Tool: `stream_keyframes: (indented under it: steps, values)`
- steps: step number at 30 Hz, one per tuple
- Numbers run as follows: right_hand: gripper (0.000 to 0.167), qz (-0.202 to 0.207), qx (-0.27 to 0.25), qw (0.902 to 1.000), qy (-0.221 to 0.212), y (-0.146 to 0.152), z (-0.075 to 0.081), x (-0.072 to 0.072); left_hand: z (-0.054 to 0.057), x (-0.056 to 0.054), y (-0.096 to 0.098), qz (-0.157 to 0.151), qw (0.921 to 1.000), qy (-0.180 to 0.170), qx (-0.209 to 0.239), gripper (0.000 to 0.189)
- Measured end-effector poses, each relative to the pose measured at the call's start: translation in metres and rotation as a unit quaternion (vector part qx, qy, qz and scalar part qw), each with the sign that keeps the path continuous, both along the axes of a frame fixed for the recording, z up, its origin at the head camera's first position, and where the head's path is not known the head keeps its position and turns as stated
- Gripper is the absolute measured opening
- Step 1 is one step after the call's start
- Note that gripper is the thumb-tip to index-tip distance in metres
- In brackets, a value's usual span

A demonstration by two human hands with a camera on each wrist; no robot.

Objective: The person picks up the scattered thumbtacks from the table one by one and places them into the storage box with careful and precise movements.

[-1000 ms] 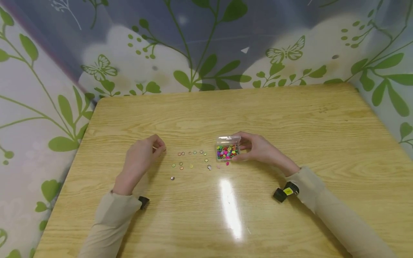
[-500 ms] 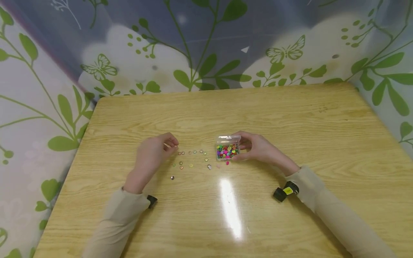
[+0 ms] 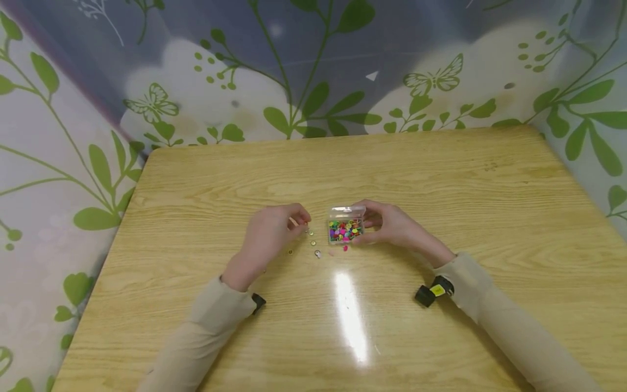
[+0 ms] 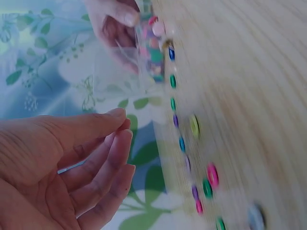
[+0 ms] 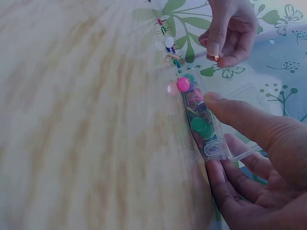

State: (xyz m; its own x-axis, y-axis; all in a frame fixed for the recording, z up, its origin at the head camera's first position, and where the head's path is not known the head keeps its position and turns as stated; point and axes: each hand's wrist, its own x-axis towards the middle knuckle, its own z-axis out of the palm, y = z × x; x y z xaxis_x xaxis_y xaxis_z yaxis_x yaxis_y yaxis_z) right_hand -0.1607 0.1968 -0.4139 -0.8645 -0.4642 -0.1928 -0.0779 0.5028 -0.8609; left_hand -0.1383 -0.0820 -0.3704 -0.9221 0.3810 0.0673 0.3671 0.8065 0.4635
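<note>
My left hand hovers over the row of loose thumbtacks, left of a small clear plastic box. Between its thumb and forefinger it pinches an orange thumbtack, best seen in the right wrist view. My right hand grips the box from the right side, thumb at the near edge and fingers behind. The box's lid stands raised, and many-coloured thumbtacks fill it. A pink thumbtack lies just in front of the box. In the head view, the left hand hides part of the row.
Several thumbtacks lie on the wooden table, among them a green one, a yellow one and a pink one. Some stand points up. A leaf-patterned wall covering borders the table at the back and sides.
My left hand has moved right across the row of thumbtacks toward the box, its pinch kept, and now covers part of the row. The right hand and the box have stayed put.
</note>
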Motion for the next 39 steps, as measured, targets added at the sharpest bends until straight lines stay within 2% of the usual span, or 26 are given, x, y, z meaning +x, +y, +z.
stream_keyframes:
  steps: [7,16,24,33,39]
  values:
    - [0.069,0.001,-0.007,1.0,-0.001,0.0,-0.001,0.0,0.0,-0.001,0.023,-0.022,0.9997,-0.006,-0.008,0.008]
    - [0.068,0.0,-0.001,1.0,0.001,0.0,-0.001,-0.001,-0.003,-0.001,0.041,-0.043,0.999,0.008,0.013,0.006]
    - [0.063,0.01,-0.009,0.9998,0.012,0.0,-0.003,-0.002,-0.007,-0.001,0.047,-0.059,0.9979,0.019,0.017,0.007]
    - [0.063,0.01,0.0,0.9998,0.016,0.001,-0.003,-0.002,-0.007,-0.001,0.048,-0.052,0.9984,0.017,0.015,0.01]
    - [0.063,0.009,0.0,0.9998,0.016,0.001,-0.001,-0.001,-0.007,-0.002,0.046,-0.051,0.9979,0.034,0.017,0.009]
